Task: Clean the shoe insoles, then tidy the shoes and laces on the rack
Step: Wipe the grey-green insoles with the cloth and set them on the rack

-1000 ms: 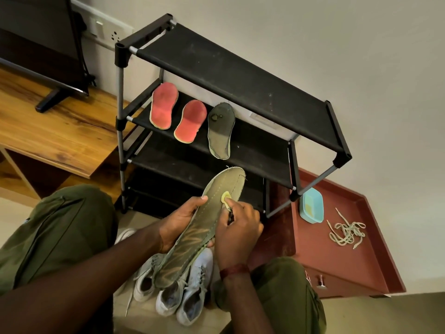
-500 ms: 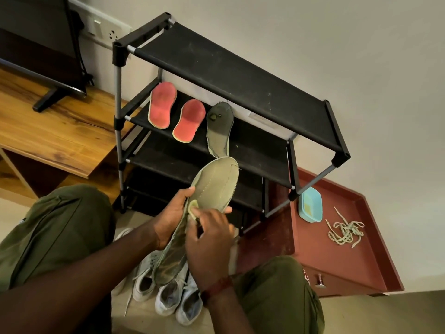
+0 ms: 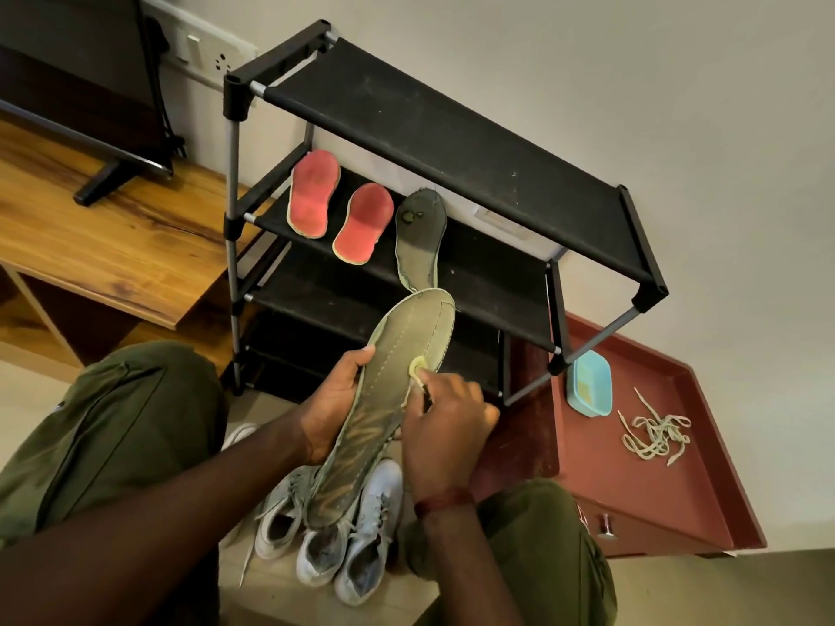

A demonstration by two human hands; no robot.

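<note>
My left hand [image 3: 336,402] grips a long olive-green insole [image 3: 393,377] by its left edge, holding it slanted in front of the black shoe rack [image 3: 452,142]. My right hand [image 3: 445,422] presses a small yellow-green sponge [image 3: 418,367] against the insole's right edge, near the toe end. Two red insoles [image 3: 314,194] [image 3: 363,222] and a dark green insole [image 3: 420,228] lie on the rack's second shelf. Pale grey-white shoes [image 3: 343,539] stand on the floor under the held insole. A tangle of cream laces [image 3: 655,436] lies on the red cabinet top.
A light blue dish [image 3: 589,384] sits on the red cabinet [image 3: 677,499] right of the rack. A wooden TV bench [image 3: 90,246] with a screen is to the left. My knees in green trousers flank the shoes.
My right hand slid the sponge down the insole toward the middle, then back up toward the toe end. The left hand kept its grip.
</note>
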